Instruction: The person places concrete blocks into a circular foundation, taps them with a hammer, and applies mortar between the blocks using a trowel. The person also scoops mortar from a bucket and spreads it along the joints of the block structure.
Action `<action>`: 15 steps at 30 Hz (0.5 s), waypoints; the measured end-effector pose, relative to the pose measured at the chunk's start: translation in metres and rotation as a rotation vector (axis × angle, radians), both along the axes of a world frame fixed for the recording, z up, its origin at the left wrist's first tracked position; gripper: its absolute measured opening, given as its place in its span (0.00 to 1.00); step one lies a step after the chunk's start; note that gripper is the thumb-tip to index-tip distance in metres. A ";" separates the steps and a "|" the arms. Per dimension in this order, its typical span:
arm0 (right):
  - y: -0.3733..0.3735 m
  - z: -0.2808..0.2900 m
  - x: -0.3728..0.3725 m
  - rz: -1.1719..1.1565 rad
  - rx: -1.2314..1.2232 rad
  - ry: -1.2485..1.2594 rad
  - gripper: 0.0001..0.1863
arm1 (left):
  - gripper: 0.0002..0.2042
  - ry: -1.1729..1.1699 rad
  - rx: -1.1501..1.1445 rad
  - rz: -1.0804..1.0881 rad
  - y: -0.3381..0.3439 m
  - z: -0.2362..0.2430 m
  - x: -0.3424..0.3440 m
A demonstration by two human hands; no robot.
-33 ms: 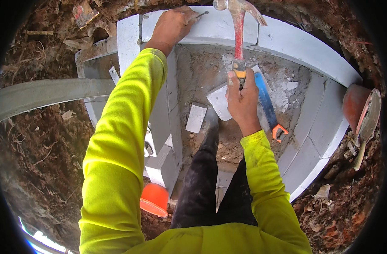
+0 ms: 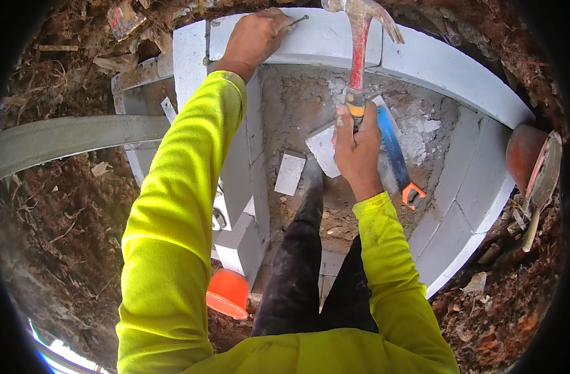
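My left hand (image 2: 254,38) is closed at the far side, over the top of a light grey block wall (image 2: 335,38). Its fingertips pinch a nail (image 2: 299,20), which sticks out to the right, close to the block face. A claw hammer (image 2: 358,59) with a red shaft and a dark, yellow-banded grip is in my right hand (image 2: 358,153), fingers wrapped round the handle. The hammer's head is up, right of the nail and apart from it. Beneath my right hand lies a handsaw (image 2: 392,149) with a blue blade and orange handle, beside a white block piece (image 2: 323,148).
A smaller block offcut (image 2: 290,173) lies by my boot. White rubble (image 2: 422,134) covers ground inside the curved wall. An orange bucket (image 2: 228,293) stands near left; a reddish bucket (image 2: 524,156) and trowel (image 2: 542,181) are outside the right wall. A grey curved beam (image 2: 73,142) reaches in from the left.
The hammer's head has shifted slightly to the right. My left hand and the nail stay nearly where they were.
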State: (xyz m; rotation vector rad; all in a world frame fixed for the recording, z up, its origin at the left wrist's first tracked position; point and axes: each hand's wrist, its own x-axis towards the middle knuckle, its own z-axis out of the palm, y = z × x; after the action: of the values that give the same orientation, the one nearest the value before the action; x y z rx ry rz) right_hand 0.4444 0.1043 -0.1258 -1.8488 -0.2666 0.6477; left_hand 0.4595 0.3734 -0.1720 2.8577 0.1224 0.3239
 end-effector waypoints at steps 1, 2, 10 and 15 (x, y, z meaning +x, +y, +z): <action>0.003 0.002 -0.003 -0.038 0.027 0.003 0.14 | 0.09 0.003 -0.004 -0.003 0.000 0.001 0.000; 0.003 -0.002 -0.004 -0.009 0.008 0.024 0.12 | 0.09 0.007 -0.008 -0.006 0.000 0.001 -0.001; -0.002 0.002 -0.005 -0.095 0.088 0.167 0.12 | 0.54 0.364 0.081 0.171 0.037 0.016 -0.036; 0.006 -0.016 -0.011 -0.017 -0.008 0.193 0.12 | 0.59 0.396 0.209 0.253 0.017 -0.004 -0.037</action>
State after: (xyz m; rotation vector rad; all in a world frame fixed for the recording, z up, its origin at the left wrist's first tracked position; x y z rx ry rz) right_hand 0.4337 0.1098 -0.1416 -1.7792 -0.1209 0.8099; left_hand 0.4221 0.3903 -0.1762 3.0794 0.5581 -0.2009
